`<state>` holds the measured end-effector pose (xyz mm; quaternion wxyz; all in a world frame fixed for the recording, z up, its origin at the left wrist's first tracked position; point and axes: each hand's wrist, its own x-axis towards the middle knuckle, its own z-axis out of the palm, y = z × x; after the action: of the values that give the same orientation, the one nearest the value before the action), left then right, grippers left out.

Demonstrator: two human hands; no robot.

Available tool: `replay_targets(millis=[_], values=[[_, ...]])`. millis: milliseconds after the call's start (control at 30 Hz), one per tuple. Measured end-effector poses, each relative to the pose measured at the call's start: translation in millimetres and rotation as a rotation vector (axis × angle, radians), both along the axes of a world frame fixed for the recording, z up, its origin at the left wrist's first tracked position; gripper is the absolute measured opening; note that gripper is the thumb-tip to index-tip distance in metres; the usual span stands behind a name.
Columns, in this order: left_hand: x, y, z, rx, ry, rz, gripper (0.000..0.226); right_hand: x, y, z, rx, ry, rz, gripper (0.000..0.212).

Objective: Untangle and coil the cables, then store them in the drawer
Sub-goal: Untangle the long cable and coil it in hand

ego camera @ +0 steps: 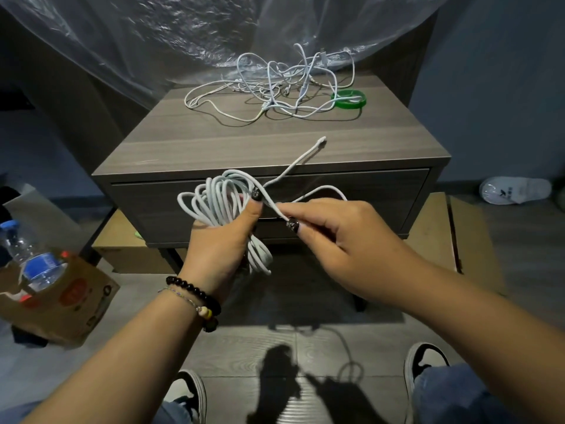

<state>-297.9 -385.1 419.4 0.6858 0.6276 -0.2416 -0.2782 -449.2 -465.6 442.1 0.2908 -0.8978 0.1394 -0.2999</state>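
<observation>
Matt grey wood-grain nightstand [171, 142], smooth matt white cables [272, 87], a glossy green plastic ring [351, 99], crinkled shiny clear plastic sheet [153, 32], brown cardboard box [76, 301].

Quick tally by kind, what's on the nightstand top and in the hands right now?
Coiled white cable, gripped by the left hand, its loose end pinched by the right hand: 1
Tangled pile of white cables on the nightstand, separate cables cannot be counted: 1
Green ring beside the pile: 1
Total: 3
</observation>
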Motion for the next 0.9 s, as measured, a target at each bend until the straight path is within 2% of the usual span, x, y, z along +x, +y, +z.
replay_targets(millis=[67, 167, 233, 367, 500, 667, 800, 900], values=[[0, 1, -1, -0.043, 0.027, -0.05, 0.042, 0, 1, 0, -0.009, -0.005, -0.002, 0.039], [-2, 0, 1, -0.078, 0.03, -0.109, 0.031, -1, -3, 0, -0.041, -0.066, -0.074, 0.036], [-3, 0, 2, -0.094, 0.031, -0.109, 0.032, -2, -3, -1, -0.06, -0.091, -0.098, 0.034], [-7, 1, 5, -0.098, 0.018, -0.097, 0.054, -4, 7, -4, -0.133, 0.008, -0.014, 0.036], [-8, 0, 4, -0.074, -0.037, -0.108, 0.048, -4, 15, -6, -0.258, 0.099, 0.01, 0.038], [-9, 1, 5, -0.05, -0.01, -0.123, 0.01, -4, 29, -4, -0.347, 0.205, 0.007, 0.035], [-12, 0, 5, -0.054, -0.121, -0.07, 0.019, -5, 32, -5, -0.304, 0.188, -0.009, 0.039], [-13, -2, 4, -0.043, -0.132, 0.011, 0.017, -5, 31, -7, -0.252, 0.195, -0.024, 0.041]])
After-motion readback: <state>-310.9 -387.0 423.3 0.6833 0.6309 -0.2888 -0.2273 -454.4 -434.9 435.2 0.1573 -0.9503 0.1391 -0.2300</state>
